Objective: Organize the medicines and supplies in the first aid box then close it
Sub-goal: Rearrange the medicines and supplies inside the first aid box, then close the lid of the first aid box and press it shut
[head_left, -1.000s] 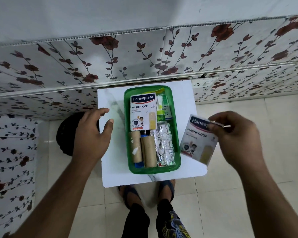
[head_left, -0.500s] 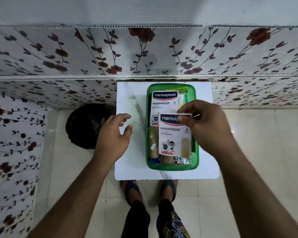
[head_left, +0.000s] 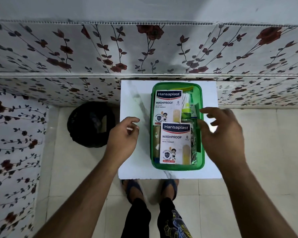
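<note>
Both plaster packs — far [head_left: 168,107] and near [head_left: 175,143] — lie in the green box [head_left: 201,162]; both hands, left [head_left: 124,136] and right [head_left: 222,133], hang empty, fingers spread. Closing remains — no lid seemingly in view.

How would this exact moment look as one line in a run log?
left hand: open, empty | right hand: open, empty | two white Hansaplast plaster packets: inside open green plastic first aid box | lid: not visible

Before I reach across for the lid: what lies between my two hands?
In the head view, the green box, still open, with two Hansaplast packs on top, sits between the left hand and right hand.
</note>
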### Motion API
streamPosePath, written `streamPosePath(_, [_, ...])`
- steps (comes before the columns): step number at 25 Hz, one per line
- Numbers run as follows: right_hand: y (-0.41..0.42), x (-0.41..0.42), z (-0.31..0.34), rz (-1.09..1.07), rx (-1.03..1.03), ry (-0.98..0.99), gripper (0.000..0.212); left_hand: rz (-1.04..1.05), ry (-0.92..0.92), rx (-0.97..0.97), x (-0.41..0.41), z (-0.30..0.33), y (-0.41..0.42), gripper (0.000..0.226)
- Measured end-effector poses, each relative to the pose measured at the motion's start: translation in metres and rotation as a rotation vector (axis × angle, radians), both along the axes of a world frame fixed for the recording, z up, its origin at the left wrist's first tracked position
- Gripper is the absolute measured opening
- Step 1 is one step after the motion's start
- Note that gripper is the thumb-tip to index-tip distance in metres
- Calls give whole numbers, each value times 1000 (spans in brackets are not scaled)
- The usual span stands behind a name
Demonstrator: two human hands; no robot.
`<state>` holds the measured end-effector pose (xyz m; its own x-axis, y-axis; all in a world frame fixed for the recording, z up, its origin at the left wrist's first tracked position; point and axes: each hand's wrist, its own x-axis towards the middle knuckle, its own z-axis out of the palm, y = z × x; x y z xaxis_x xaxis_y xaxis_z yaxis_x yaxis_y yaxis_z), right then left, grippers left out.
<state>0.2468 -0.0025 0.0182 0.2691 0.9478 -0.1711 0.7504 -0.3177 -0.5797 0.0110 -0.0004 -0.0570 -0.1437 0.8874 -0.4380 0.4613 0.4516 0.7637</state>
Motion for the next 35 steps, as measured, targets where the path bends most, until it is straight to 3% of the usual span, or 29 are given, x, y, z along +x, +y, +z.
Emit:
streamPosePath(3, [-5, 16, -6, 37, -311, -15, 36, -61, 4, -141, 13, -5, 6, 15])
streamPosePath(5, [-12, 10, -13, 135, -394, -20, 30, -144, 59, -177, 23, -5, 12, 15])
streamPosePath(8, [-15, 7, -21, 168, -345, -65, 13, -230, 168, -173, 32, -4, 17, 15])
streamPosePath(12, [-17, 13, -20, 104, -278, -7, 11, -305, 199, -232, 31, -8, 24, 18])
streamPosePath(17, [-22, 34, 10, -68, -223, 131, 15, -168, 149, -275, 23, 19, 26, 29])
streamPosePath(19, [-21, 42, 15, -74, -223, 139, 16, -122, 302, -208, 13, 51, 23, 22])
streamPosePath(23, [-17, 36, 2, 29, -272, 70, 12, -226, 667, 51, -3, 129, 17, 19])
streamPosePath(26, [-16, 23, -16, 131, -271, 46, 16, -258, 663, 149, 15, 161, 17, 9])
streamPosePath(29, [-21, 13, -28, 138, -276, 66, 20, -323, 682, 219, 52, 161, 15, 19])
streamPosePath(35, [-27, 29, -36, -37, -349, 416, 26, -406, 857, 336, 119, 123, -1, 36])
